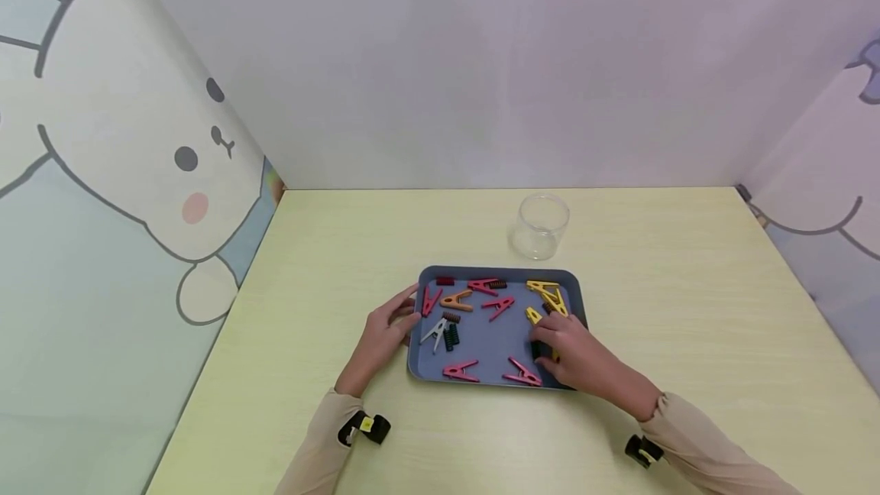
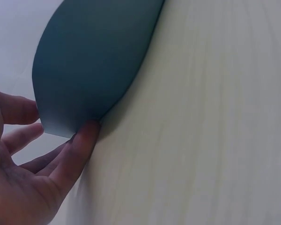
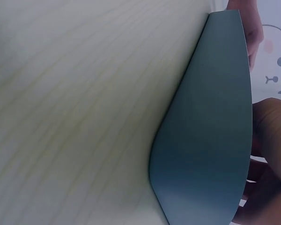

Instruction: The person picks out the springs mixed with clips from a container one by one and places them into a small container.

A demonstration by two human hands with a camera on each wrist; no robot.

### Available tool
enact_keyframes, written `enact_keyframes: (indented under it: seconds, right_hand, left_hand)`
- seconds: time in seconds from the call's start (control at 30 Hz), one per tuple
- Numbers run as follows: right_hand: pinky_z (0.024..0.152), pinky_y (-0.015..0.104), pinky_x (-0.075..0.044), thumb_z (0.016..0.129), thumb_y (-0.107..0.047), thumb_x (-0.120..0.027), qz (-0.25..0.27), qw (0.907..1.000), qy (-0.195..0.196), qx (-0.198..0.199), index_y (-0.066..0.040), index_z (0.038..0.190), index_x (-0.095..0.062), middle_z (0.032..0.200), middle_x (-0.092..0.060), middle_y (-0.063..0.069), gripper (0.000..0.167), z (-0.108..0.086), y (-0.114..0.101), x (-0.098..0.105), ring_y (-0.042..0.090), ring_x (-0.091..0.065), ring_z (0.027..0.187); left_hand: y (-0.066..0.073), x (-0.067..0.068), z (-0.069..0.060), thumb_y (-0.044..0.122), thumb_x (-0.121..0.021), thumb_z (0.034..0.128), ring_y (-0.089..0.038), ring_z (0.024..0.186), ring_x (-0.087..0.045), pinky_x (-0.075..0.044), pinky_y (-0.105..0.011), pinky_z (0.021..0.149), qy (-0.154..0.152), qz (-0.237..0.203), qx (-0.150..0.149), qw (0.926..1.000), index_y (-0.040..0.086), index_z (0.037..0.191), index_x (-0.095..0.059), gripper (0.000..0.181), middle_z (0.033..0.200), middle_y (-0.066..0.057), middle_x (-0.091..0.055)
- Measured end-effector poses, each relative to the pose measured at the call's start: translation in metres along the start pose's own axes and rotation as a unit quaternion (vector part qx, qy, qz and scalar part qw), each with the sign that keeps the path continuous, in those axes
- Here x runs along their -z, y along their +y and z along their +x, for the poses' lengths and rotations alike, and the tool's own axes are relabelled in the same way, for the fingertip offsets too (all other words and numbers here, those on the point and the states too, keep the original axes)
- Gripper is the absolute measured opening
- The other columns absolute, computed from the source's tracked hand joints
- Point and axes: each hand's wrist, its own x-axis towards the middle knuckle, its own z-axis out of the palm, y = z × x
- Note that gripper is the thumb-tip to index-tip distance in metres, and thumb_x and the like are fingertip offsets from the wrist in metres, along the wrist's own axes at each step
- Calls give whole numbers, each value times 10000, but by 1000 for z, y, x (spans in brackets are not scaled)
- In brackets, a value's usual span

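Note:
A grey-blue tray point(image 1: 492, 369) lies on the table with spring clamps and small coil springs in it. My left hand point(image 1: 383, 331) grips its left edge, thumb at the rim and fingertips against the outer wall, as the left wrist view shows. Inside the tray's right side is my right hand point(image 1: 576, 350), its fingers bent down over a yellow clamp point(image 1: 533, 315) and a black spring point(image 1: 536, 350). Whether it pinches either is hidden; the tray wall point(image 3: 206, 117) blocks the right wrist view. A pink clamp point(image 1: 524, 373) lies left of that hand.
Behind the tray stands a clear round container point(image 1: 541, 228). Other clamps in the tray include an orange one point(image 1: 457, 300) and a white one point(image 1: 435, 333), with dark green springs point(image 1: 451, 336) beside it. A wall rises along the table's point(image 1: 344, 228) back edge.

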Motion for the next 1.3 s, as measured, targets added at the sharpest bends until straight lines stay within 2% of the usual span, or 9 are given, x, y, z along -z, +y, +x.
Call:
enact_keyframes:
  seconds: [0.1,0.3,0.4,0.5,0.67,0.77,0.93,1.17,1.3]
  right_hand:
    - [798,426,-457,711,-146,-824,-85,10000,-36,32,-76,939,-727,968,-652,29,258,1,-1,0,195,-540,920]
    - [815,419,-458,734,-172,-809,-104,9999,-105,61,-89,941,-724,956,-655,11,238,2,0,0,179,-525,913]
    - [824,427,-468,741,-168,-804,12,9999,-71,93,-84,944,-722,959,-650,6,234,1,0,2,178,-538,924]
    - [844,434,-498,740,-127,-801,304,9995,-31,65,-67,960,-718,984,-651,20,242,1,1,5,191,-571,945]
    - [729,352,-549,741,-48,-787,984,9951,90,-15,-40,987,-702,980,-646,47,260,2,4,11,158,-588,834]
    - [645,289,-546,740,-22,-783,1296,9913,228,12,-28,992,-697,982,-639,53,266,1,7,13,118,-576,761]
    - [610,269,-555,728,5,-784,1667,9849,466,60,-19,977,-696,1000,-644,62,265,-3,11,14,70,-590,732]
    - [596,284,-560,694,12,-811,2054,9752,807,-136,-53,924,-708,992,-669,43,260,-8,13,16,36,-602,721]
    - [608,279,-563,692,12,-811,2181,9714,905,-270,-51,922,-712,988,-671,42,258,-10,13,19,34,-603,718]
  left_hand:
    - [-1,0,1,161,-603,930,-188,1083,-588,-519,-288,746,-10,20,-41,10000,256,1373,-519,461,1183,-55,-618]
    - [1,1,0,142,-607,926,-206,1068,-594,-548,-310,614,-72,-258,-45,9996,238,1371,-523,462,1170,-84,-621]
    - [1,1,0,137,-607,925,-210,1066,-593,-548,-307,598,-80,-304,-39,9995,233,1369,-525,462,1166,-91,-622]
    - [1,1,0,135,-610,923,-202,1072,-591,-545,-292,633,-63,-269,-51,9996,237,1367,-527,463,1166,-82,-620]
    - [2,2,-1,125,-608,923,-207,1087,-584,-546,-297,647,-73,-262,-76,9996,236,1367,-527,465,1173,-82,-610]
    - [3,3,-1,132,-610,922,-196,1093,-584,-537,-314,736,-60,-198,-65,9998,244,1363,-531,462,1174,-73,-612]
    - [3,3,0,142,-614,922,-179,1096,-585,-486,-366,883,-50,-120,-49,9999,255,1364,-529,465,1175,-61,-615]
    - [1,3,0,132,-612,921,-224,1097,-587,-513,-327,815,-48,-78,-212,9997,215,1376,-518,472,1182,-94,-614]
    - [1,2,0,144,-612,924,-199,1094,-587,-511,-316,815,-54,-77,-116,9999,236,1374,-520,469,1178,-71,-617]
